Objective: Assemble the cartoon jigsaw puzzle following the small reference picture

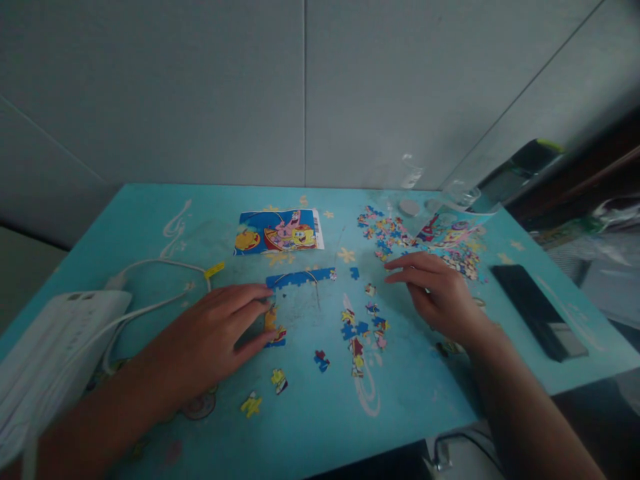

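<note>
Fingers spread, the left hand [225, 327] could slip and jar the puzzle border [297, 278]; the right hand [443, 297] hovers, fingers loosely parted.

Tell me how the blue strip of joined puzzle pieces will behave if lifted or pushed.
Lifted by one end, the strip will likely sag or split: it is one piece wide. It looks thin, so probably light. Lying flat on the table, it should slide rather than roll.
</note>
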A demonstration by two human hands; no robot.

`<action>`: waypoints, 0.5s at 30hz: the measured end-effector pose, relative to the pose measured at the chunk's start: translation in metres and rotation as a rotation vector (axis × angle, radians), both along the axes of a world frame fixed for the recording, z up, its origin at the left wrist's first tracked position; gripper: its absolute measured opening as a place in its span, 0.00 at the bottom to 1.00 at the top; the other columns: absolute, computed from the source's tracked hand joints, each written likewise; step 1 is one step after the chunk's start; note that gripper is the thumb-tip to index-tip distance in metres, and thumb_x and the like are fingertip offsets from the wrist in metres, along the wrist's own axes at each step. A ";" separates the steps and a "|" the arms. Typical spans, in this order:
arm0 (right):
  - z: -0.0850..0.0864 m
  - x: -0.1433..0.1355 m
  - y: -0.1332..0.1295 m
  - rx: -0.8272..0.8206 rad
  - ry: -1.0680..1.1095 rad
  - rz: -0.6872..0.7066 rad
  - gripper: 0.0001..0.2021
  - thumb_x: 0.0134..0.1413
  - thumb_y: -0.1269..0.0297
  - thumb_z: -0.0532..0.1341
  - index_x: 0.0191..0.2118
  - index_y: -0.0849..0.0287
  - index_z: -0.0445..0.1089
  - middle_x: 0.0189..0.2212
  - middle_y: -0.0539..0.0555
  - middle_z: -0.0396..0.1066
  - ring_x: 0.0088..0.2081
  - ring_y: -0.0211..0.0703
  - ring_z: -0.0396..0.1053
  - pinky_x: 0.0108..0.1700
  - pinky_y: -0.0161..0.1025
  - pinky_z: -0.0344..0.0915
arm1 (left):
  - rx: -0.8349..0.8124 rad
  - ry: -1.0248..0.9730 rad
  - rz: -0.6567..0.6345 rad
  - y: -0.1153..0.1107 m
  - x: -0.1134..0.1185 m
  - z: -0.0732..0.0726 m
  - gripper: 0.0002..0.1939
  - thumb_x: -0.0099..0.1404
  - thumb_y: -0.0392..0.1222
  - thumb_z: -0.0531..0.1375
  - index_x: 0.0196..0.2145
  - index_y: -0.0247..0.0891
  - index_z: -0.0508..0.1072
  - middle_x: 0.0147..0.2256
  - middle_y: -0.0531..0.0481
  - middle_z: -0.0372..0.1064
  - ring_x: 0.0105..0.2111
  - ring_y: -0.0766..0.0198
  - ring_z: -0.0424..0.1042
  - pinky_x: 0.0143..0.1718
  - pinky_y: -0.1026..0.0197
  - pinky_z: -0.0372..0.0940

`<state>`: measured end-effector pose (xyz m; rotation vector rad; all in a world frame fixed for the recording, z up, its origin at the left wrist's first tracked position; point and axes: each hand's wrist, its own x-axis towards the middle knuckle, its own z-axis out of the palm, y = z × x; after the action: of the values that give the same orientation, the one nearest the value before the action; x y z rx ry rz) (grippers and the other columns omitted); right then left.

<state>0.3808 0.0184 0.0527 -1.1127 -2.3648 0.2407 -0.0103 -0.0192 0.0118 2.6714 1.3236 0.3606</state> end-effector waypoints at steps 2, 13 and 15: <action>-0.002 0.000 0.001 0.006 0.008 -0.039 0.17 0.61 0.78 0.54 0.44 0.53 0.78 0.48 0.55 0.77 0.49 0.49 0.75 0.53 0.51 0.70 | 0.002 -0.002 -0.005 0.000 -0.002 -0.001 0.24 0.71 0.61 0.57 0.52 0.40 0.74 0.57 0.44 0.69 0.55 0.50 0.71 0.59 0.43 0.68; -0.007 -0.007 0.000 -0.085 -0.036 0.025 0.15 0.64 0.75 0.56 0.49 0.55 0.76 0.46 0.57 0.77 0.48 0.49 0.74 0.53 0.50 0.71 | -0.052 -0.060 0.001 0.001 -0.002 0.002 0.19 0.72 0.55 0.57 0.51 0.41 0.76 0.57 0.45 0.69 0.55 0.51 0.72 0.61 0.44 0.67; -0.010 -0.007 0.000 -0.088 -0.046 0.046 0.14 0.65 0.74 0.57 0.50 0.56 0.75 0.46 0.57 0.77 0.48 0.49 0.74 0.53 0.50 0.71 | -0.064 -0.073 -0.004 0.002 -0.001 0.005 0.17 0.73 0.52 0.56 0.49 0.41 0.76 0.57 0.44 0.69 0.55 0.52 0.72 0.60 0.45 0.67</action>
<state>0.3735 0.0179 0.0423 -1.1157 -2.4440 0.3419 -0.0115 -0.0177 0.0165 2.5819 1.2868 0.4046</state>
